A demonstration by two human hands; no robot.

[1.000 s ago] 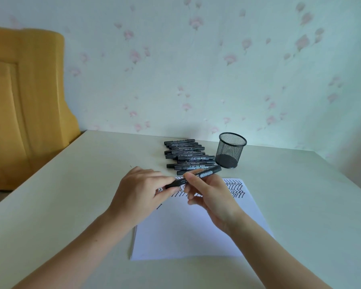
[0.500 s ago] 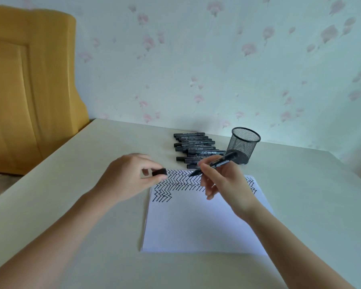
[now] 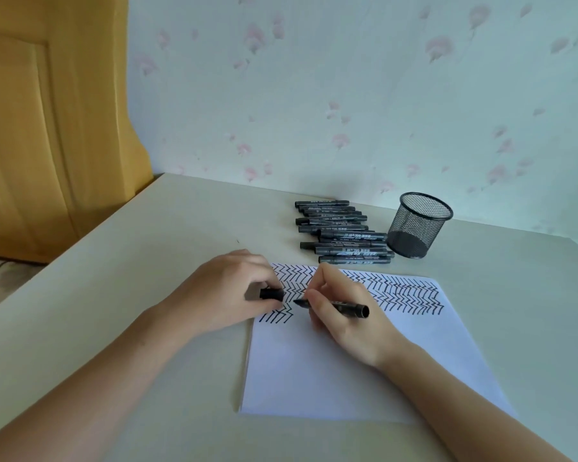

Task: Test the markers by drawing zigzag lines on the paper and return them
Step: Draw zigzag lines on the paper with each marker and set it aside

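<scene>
The right hand (image 3: 344,315) is pinching an uncapped black marker (image 3: 334,305) between thumb and fingers (image 3: 317,300), its tip pointing toward nine o'clock and hovering at or just above the paper (image 3: 347,371), right beside the short third row of zigzags (image 3: 276,316). The left hand (image 3: 227,291) is gripping the loose cap (image 3: 271,294) in curled fingers while its heel is resting on the bench (image 3: 147,261) at the sheet's nine o'clock edge.

Several things are looking risky. The sheet is being held down only lightly, if at all, so a firm stroke is likely to drag or skew it. The new line is starting close to finished rows, so fresh ink could be running into them, and the right palm is lying over the blank area where wet strokes may smear. The small cap could be slipping from the left fingers and rolling off.

Hard to judge: whether the tip is actually touching the paper, since the fingers are crowding it. The left hand is covering the near corner of the zigzag rows. At twelve o'clock the pile of capped markers (image 3: 341,231) is overlapping, so their count is unclear, and the mesh cup (image 3: 419,225) just beside them at three o'clock seems to be holding nothing, though its floor is dim.
</scene>
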